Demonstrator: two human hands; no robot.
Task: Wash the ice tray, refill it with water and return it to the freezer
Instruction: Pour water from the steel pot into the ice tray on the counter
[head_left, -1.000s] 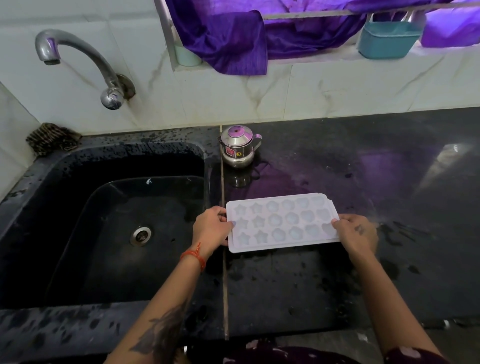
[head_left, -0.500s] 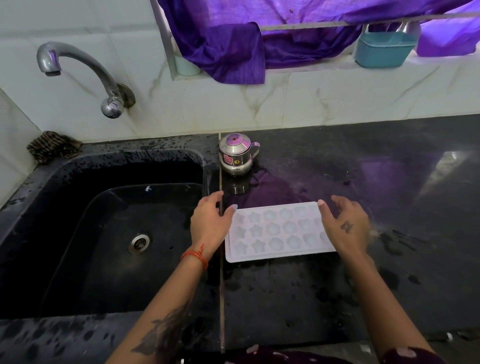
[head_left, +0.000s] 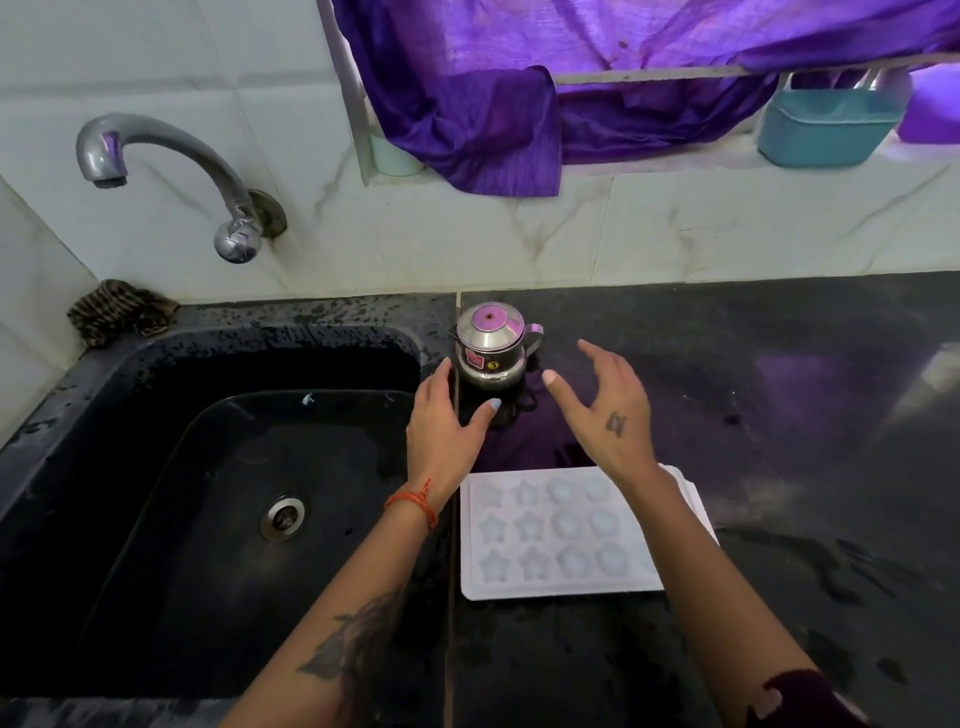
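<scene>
Just 1 view here: head-worn camera, close in, looking forward and steeply down over the counter (head_left: 779, 364) and sink (head_left: 156, 467), tiled wall (head_left: 519, 234) up top.

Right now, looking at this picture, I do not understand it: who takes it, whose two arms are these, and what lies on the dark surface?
A camera worn on a person's head takes it, looking down. The arms are that person's own. The left hand and right hand are both open, holding nothing, reaching toward a small steel kettle-shaped pot with a handle. Nearer the person, a white plastic ice tray with star and round moulds lies flat on the wet black stone counter. The black sink and the curved metal tap are on the left.
</scene>
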